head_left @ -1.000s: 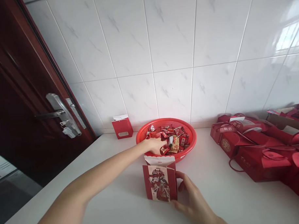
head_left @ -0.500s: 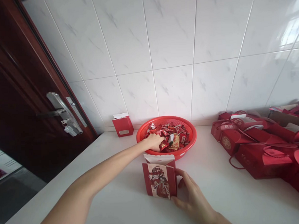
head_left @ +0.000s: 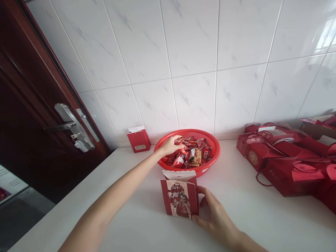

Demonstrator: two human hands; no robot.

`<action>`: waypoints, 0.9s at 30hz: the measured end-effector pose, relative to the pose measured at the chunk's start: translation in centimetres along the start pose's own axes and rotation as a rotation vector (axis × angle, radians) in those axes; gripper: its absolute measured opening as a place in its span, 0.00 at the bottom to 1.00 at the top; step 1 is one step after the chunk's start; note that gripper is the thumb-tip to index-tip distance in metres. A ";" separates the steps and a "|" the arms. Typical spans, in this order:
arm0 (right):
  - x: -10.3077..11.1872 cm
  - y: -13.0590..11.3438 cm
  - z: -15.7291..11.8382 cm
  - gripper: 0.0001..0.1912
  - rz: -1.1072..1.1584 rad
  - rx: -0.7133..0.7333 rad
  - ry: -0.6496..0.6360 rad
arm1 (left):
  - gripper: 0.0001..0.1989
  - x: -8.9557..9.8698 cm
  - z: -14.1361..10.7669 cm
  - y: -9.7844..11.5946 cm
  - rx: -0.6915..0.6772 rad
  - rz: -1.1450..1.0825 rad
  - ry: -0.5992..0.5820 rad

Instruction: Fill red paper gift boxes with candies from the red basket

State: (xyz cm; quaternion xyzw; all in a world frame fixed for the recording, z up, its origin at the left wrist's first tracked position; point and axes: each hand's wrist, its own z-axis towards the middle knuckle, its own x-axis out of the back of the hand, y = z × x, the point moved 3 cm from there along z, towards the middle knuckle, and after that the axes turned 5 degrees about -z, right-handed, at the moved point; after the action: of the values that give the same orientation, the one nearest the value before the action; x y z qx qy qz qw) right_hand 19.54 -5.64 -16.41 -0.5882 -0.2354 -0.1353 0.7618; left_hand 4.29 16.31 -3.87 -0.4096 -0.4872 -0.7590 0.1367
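A red plastic basket (head_left: 217, 153) full of wrapped sweets (head_left: 196, 156) stands against the tiled wall. My left hand (head_left: 171, 145) is over its left part, fingers curved down at the sweets; a red wrapper shows at the fingertips. In front of the basket an upright red box (head_left: 179, 199) with a printed picture has its top open, white flaps raised. My right hand (head_left: 215, 214) grips that box by its right side, thumb at the lower front corner.
A smaller red box (head_left: 139, 141) stands left of the basket by the wall. Several closed red boxes (head_left: 291, 173) are grouped on the right of the white table (head_left: 138, 230). A dark door (head_left: 26, 90) with a metal handle is at the left.
My left hand has risen a little and shifted left and back within the basket; sweets it covered before now show. My right hand stays on the box.
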 end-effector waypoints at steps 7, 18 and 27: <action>-0.2 0.1 0.0 0.34 0.001 -0.024 -0.038 | 0.33 2.7 -2.0 -0.7 0.173 0.184 -0.139; -0.4 0.3 0.0 0.33 0.008 -0.027 -0.042 | 0.09 -0.8 -2.7 0.2 0.302 0.494 -0.647; -0.2 0.2 0.2 0.34 -0.001 -0.041 -0.055 | 0.18 -3.8 -1.1 -1.6 0.297 0.502 -0.540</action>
State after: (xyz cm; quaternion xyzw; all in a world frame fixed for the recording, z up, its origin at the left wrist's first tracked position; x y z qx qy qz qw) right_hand 19.42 -5.39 -16.66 -0.6069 -0.2539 -0.1243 0.7429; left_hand 5.17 15.40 -8.00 -0.6766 -0.4951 -0.4881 0.2426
